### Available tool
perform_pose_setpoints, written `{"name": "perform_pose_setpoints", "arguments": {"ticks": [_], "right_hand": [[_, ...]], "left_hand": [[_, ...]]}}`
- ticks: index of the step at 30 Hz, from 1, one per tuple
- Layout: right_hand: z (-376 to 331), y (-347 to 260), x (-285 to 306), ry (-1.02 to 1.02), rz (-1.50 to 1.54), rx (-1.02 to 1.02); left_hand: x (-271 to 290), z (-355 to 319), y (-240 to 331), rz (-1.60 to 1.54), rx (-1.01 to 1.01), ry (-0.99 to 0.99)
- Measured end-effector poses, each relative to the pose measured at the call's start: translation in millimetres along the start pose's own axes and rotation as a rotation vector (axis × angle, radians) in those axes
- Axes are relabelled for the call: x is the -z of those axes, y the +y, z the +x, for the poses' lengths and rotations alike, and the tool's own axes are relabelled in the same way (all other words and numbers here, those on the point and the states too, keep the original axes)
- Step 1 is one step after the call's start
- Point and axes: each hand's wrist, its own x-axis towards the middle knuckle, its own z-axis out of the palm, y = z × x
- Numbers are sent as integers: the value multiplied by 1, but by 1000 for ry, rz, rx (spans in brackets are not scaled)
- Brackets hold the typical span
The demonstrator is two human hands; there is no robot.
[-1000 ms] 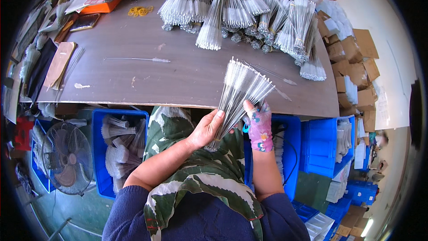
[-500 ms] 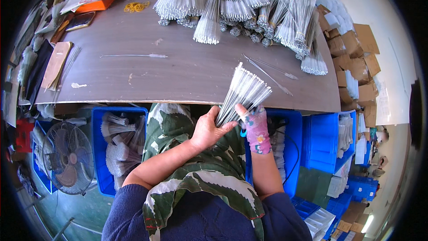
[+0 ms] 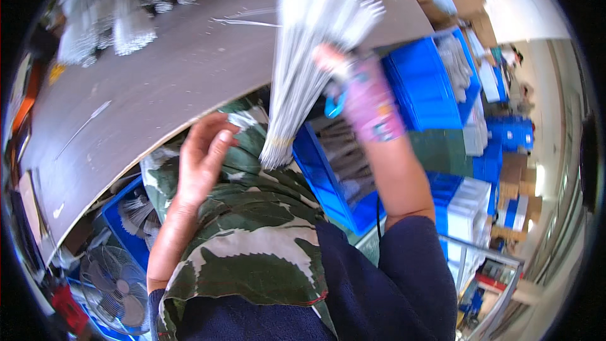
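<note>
My right hand (image 3: 344, 69), in a pink floral half glove or wrist cover, grips a bundle of thin wire tube brushes (image 3: 297, 79). The bundle stands upright over my lap, white bristle ends up and wire ends down, blurred by motion. A small blue loop (image 3: 335, 105) hangs at my right palm. My left hand (image 3: 205, 155) is apart from the bundle, at the table's front edge, its fingers loosely curled and spread from the thumb with nothing in them. Several more bundles of brushes (image 3: 132, 25) lie along the table's far side.
On the brown table (image 3: 164, 82) lie a loose brush (image 3: 85, 127) and a few others (image 3: 246, 22) behind my bundle. Blue bins (image 3: 416, 82) with brushes stand to the right and below the table. A fan (image 3: 117, 287) is at the lower left. Cardboard boxes (image 3: 470, 19) are stacked far right.
My left hand has let go of the bundle and moved left. My right hand has raised the bundle, which now stands more upright. The whole view has turned toward the right.
</note>
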Motion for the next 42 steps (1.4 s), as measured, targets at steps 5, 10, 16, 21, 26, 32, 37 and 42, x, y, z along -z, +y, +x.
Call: {"name": "perform_pose_setpoints", "arguments": {"ticks": [5,10,16,21,26,32,37,42], "right_hand": [[-31,-6,188,480,66,185],[-78,63,320,702,-136,-97],[-114,207,300,768,-373,-44],[-135,289,270,584,-837,-287],[-112,286,226,67,-1284,-287],[-54,322,198,11,-1230,-76],[-19,390,143,-116,-1302,-47],[-40,399,135,-199,-1032,-134]], "left_hand": [[5,31,-10,107,-57,53],[24,56,-24,294,-208,172],[28,76,-24,651,-289,274],[21,82,-26,741,-270,249],[15,79,-23,843,-308,302],[14,75,-27,810,-291,360],[7,74,-29,834,-271,363],[4,75,-27,794,-279,348]]}}
